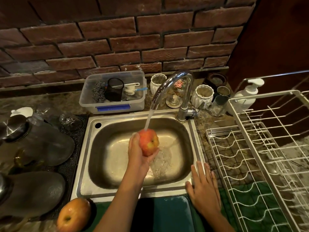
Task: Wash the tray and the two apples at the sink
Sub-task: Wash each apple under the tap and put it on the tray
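Note:
My left hand (pixel 137 153) holds a red-yellow apple (pixel 148 142) over the steel sink (pixel 83 164), right under the water running from the tap (pixel 167 87). The water splashes into the basin below. My right hand (pixel 204 190) lies flat, fingers apart, on the sink's front right rim and holds nothing. A second, wet apple (pixel 73 215) sits at the near left corner, in front of the sink. A dark green tray (pixel 172 215) lies along the counter's front edge between my arms; part of it is hidden by them.
A white wire dish rack (pixel 250 164) stands right of the sink. Behind the sink are a clear box of scrubbers (pixel 113 92), white jars (pixel 202 96) and a soap pump (pixel 247 96). Large glass jars (pixel 38 143) lie on a mat at the left. A brick wall is behind.

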Demonstrator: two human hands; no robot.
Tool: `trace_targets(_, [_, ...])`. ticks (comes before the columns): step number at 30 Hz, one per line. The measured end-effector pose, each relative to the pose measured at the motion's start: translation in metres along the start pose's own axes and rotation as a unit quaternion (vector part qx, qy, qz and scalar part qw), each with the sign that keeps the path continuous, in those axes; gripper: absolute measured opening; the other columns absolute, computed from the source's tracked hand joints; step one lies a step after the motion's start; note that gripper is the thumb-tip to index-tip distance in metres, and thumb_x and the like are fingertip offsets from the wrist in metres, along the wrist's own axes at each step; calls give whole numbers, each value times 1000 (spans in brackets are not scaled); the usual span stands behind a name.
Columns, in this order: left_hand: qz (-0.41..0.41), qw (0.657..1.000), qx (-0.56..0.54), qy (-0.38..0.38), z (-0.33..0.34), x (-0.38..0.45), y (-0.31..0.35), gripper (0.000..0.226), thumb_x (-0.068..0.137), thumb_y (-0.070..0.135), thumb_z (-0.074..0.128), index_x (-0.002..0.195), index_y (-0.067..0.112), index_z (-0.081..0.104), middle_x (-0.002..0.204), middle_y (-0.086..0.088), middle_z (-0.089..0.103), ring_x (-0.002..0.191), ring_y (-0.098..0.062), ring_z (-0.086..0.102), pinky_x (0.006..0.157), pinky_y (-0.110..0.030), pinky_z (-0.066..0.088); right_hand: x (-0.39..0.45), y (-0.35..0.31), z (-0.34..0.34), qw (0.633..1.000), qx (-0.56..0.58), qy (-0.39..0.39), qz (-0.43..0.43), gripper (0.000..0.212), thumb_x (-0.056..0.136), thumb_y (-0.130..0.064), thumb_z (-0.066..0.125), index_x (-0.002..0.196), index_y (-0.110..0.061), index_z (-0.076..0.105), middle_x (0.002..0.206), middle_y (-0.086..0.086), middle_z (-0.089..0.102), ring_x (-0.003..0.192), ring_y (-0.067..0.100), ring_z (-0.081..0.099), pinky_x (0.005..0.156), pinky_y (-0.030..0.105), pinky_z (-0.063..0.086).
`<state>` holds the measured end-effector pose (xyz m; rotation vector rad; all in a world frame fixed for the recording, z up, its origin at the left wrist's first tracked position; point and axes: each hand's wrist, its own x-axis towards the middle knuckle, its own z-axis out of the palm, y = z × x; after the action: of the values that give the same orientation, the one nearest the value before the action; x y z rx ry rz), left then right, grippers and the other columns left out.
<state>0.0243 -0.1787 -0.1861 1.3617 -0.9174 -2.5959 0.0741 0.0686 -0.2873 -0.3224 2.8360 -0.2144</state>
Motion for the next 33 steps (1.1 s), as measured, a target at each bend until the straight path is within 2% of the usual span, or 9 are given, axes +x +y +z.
trace_targets(4, [5,1000,19,12,-3,-6,-1,36,95,45,57,129,31,52,139,-14,50,116,-35,61,76,-53,60,0,3,4,1000,17,13,-17,69,95,-52,36,157,-22,28,167,2,10,155,22,-3,123,39,-7])
trace_targets(7, [20,999,39,8,-9,-14,-2,27,96,44,57,120,33,55,136,-13,51,117,-36,60,77,-54,60,1,3,5,999,11,23,-20,68,95,-50,36,156,-21,30,167,2,11,155,23,0,124,43,-1])
trace_targets(10, [56,994,92,1,-22,-25,-5,20,96,39,60,116,34,60,131,-9,53,115,-35,60,71,-48,61,1,3,7,1000,-5,26,-13,68,95,-50,32,157,-21,28,167,2,7,155,23,-3,124,45,0])
trace_targets(17, [137,971,197,-18,-80,-63,-19,43,86,37,74,127,41,60,129,-1,58,113,-27,63,76,-40,61,-1,2,7,999,-19,41,-28,67,97,-48,26,157,-19,24,167,4,5,155,25,-2,123,46,-1])
trace_targets(19, [167,950,264,-1,-97,-75,-22,52,83,30,78,128,45,57,129,4,53,113,-24,61,82,-41,61,-2,2,6,998,-21,46,-31,66,97,-47,25,157,-19,25,167,6,9,155,26,2,123,46,1])
trace_targets(22, [213,888,407,17,-126,-92,-30,76,75,28,85,138,44,47,134,7,43,117,-15,51,88,-26,52,-2,2,5,998,-26,53,-37,66,96,-46,24,155,-18,30,166,8,17,154,29,10,123,49,9])
trace_targets(26, [271,794,543,33,-164,-116,-48,88,59,45,86,135,44,41,131,6,32,118,-11,44,91,-10,39,-1,2,5,998,-14,49,-40,65,98,-47,22,156,-18,26,167,7,15,155,28,5,123,51,8])
trace_targets(29, [289,733,615,17,-191,-126,-63,98,53,52,80,138,45,33,127,15,24,121,-12,40,101,-19,37,-1,3,5,998,-11,48,-40,64,99,-47,23,157,-19,25,167,6,14,155,28,3,124,52,9])
trace_targets(33, [292,725,624,-1,-216,-132,-81,110,54,50,83,146,41,24,126,20,22,125,-12,38,105,-24,36,-2,3,4,997,2,57,-47,68,96,-48,16,155,-18,28,166,7,18,154,30,7,123,53,9])
